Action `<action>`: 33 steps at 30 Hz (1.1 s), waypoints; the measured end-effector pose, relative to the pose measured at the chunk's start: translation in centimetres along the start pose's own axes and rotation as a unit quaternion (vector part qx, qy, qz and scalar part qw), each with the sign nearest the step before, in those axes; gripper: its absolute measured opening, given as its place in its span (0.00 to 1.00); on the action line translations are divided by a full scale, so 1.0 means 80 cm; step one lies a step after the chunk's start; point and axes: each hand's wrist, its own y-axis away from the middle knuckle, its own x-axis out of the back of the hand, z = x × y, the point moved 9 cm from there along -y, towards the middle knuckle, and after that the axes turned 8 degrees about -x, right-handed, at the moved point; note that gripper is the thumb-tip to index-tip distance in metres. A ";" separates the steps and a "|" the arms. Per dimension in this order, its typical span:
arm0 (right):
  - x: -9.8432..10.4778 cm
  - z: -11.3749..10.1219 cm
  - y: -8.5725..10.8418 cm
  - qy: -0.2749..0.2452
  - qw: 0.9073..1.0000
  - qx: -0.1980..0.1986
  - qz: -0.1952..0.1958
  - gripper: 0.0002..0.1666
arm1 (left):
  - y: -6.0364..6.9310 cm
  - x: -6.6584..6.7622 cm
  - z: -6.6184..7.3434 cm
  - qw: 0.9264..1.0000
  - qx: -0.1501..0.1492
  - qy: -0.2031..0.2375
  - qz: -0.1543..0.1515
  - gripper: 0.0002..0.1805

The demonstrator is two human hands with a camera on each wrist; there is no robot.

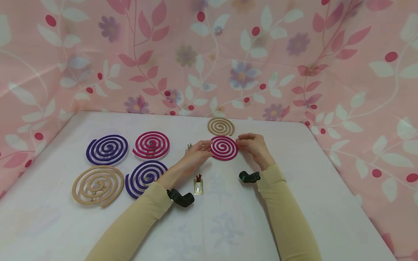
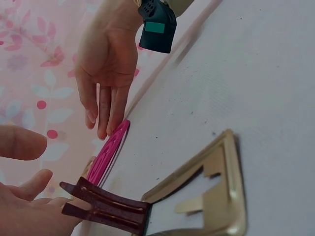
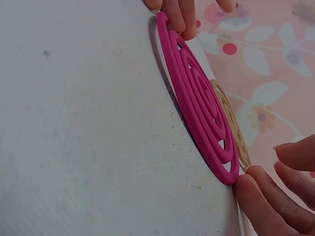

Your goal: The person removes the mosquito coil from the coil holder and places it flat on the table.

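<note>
A pink mosquito coil (image 1: 223, 148) lies flat on the white table, between both hands. My left hand (image 1: 198, 151) touches its left edge with extended fingers. From the other side, the fingertips of my right hand (image 1: 256, 146) meet the right edge. In the right wrist view the right thumb (image 3: 298, 155) is raised off the coil (image 3: 189, 93). Just behind the pink coil lies a tan coil (image 1: 221, 127). A metal coil stand (image 1: 198, 185) with dark red prongs rests nearer the front; the left wrist view shows it close up.
On the left are another pink coil (image 1: 151, 145), two dark blue coils (image 1: 107, 149) and a larger tan coil (image 1: 98, 185), with metal stands visible through their gaps. Another stand (image 1: 188, 146) is partly hidden behind my left hand. A floral cloth (image 1: 209, 61) hangs behind the table.
</note>
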 end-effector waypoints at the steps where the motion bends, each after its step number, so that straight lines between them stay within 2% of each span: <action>1: 0.000 0.000 0.000 0.001 1.000 0.001 0.000 0.24 | 0.000 0.000 0.000 1.000 0.001 -0.001 0.000 0.30; 6: 0.000 0.000 0.000 -0.003 1.000 -0.005 -0.004 0.25 | 0.001 0.001 -0.002 1.000 0.007 -0.015 0.000 0.29; 11: 0.002 -0.010 0.005 0.000 1.000 0.003 0.003 0.25 | 0.006 0.004 0.006 0.998 0.005 -0.064 -0.004 0.29; 15: 0.005 -0.030 0.016 -0.015 0.999 0.034 0.008 0.24 | 0.009 0.010 0.027 0.995 -0.017 -0.096 0.007 0.28; 20: 0.001 -0.054 0.033 -0.029 0.997 0.069 0.004 0.23 | 0.015 0.018 0.057 0.993 -0.047 -0.105 0.022 0.27; 27: -0.018 -0.084 0.065 -0.046 0.992 0.111 -0.023 0.22 | 0.032 0.030 0.087 0.988 -0.068 -0.142 0.005 0.26; 33: -0.041 -0.103 0.090 -0.061 0.986 0.148 -0.040 0.21 | 0.052 0.049 0.100 0.981 -0.073 -0.180 -0.008 0.26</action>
